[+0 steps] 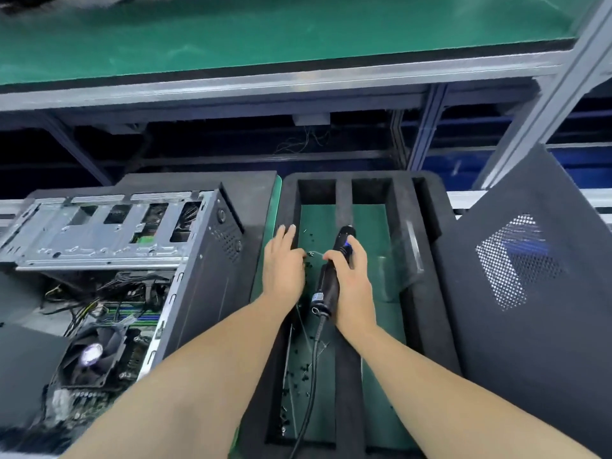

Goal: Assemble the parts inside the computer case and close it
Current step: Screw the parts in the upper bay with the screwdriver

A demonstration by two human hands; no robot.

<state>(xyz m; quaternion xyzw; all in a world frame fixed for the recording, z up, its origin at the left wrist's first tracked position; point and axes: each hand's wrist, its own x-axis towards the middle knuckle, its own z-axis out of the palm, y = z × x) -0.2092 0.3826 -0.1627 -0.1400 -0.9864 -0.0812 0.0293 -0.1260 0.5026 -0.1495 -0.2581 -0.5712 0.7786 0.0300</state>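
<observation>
1. Open case [132, 260] at left of frame, on its side, fan [91, 356] and wiring showing
2. Foam tray [427, 260] at centre, small screws [301, 376] scattered in its left slot
3. Right hand [351, 286] gripping black screwdriver [328, 283] over tray, cable [311, 376] trailing to lower edge
4. Left hand [283, 263] just beside, over tray's left rim, two fingers straight; pinching a screw or not, cannot tell
5. Perforated panel [530, 293] at right

Bare grey sheet-metal drive cage [99, 233], matt black foam tray [427, 207], perforated matt-black metal side panel [543, 293].
</observation>
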